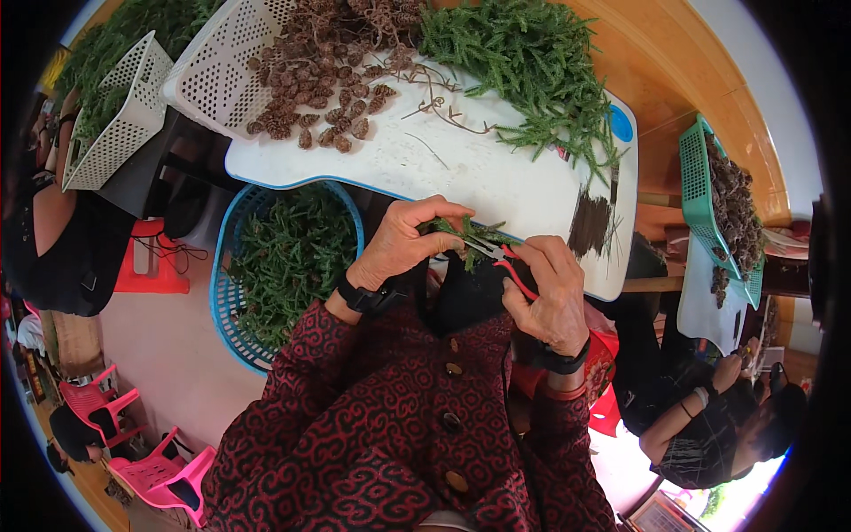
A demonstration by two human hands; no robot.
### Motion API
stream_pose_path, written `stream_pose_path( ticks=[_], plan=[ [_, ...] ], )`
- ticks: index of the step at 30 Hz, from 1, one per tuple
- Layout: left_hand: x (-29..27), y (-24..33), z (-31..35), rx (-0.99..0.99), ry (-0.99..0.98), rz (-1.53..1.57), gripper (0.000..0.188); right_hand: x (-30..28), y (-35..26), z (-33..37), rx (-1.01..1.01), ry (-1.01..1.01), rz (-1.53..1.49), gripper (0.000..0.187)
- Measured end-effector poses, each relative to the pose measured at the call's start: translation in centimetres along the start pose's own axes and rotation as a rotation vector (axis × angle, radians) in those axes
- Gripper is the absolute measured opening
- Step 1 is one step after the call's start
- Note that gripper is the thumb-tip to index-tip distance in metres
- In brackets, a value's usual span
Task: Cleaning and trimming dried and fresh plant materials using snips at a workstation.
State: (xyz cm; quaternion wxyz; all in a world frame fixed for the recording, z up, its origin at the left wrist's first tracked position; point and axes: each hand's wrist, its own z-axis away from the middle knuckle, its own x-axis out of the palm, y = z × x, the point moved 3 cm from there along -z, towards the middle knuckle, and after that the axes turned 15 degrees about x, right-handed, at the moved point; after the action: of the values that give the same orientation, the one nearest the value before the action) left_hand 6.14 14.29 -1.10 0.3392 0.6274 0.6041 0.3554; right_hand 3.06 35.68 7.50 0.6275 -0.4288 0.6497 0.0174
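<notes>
My left hand (403, 244) pinches a small green artificial pine sprig (454, 228) between thumb and fingers, just off the near edge of the white table. A pair of pliers (502, 254) with red handles is gripped in my right hand (551, 294). Its silver jaws meet the sprig beside my left fingertips; whether they are closed on a wire I cannot tell. More green needles show behind the pliers. On the table lie brown pine cones (328, 102), a heap of green sprigs (519, 66) and a bundle of thin dark wires (589, 223).
A blue basket (222, 301) of green sprigs stands left of my lap. White perforated baskets (213, 75) sit at the upper left. On the right are a green basket (696, 182) with brown material and a seated co-worker (700, 434). Pink chairs (164, 474) stand lower left.
</notes>
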Motion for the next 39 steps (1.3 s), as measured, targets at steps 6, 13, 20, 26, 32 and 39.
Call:
stream_pose_path(
  ticks=[6,13,20,26,32,39],
  plan=[
    [0.1,0.2,0.1,-0.107,0.026,0.007,0.035,-0.1,-0.1,0.1,-0.014,-0.003,-0.004,0.039],
    [0.7,0.1,0.4,-0.070,0.068,-0.058,0.031,-0.1,0.3,-0.1,-0.055,0.001,-0.009,0.039],
    [1.1,0.7,0.3,-0.147,0.093,-0.056,0.027,-0.4,0.7,-0.3,-0.071,-0.016,-0.020,0.041],
    [1.4,1.2,0.7,-0.307,0.207,0.015,0.021,0.2,0.6,-0.6,-0.099,0.011,0.000,0.042],
    [1.5,0.2,1.3,-0.278,0.297,0.043,0.019,-0.2,0.5,-0.8,-0.085,0.026,-0.023,0.042],
    [1.6,0.3,0.6,-0.021,0.162,-0.299,0.015,-0.6,-0.2,-0.7,-0.034,-0.017,0.082,0.040]
  ],
)
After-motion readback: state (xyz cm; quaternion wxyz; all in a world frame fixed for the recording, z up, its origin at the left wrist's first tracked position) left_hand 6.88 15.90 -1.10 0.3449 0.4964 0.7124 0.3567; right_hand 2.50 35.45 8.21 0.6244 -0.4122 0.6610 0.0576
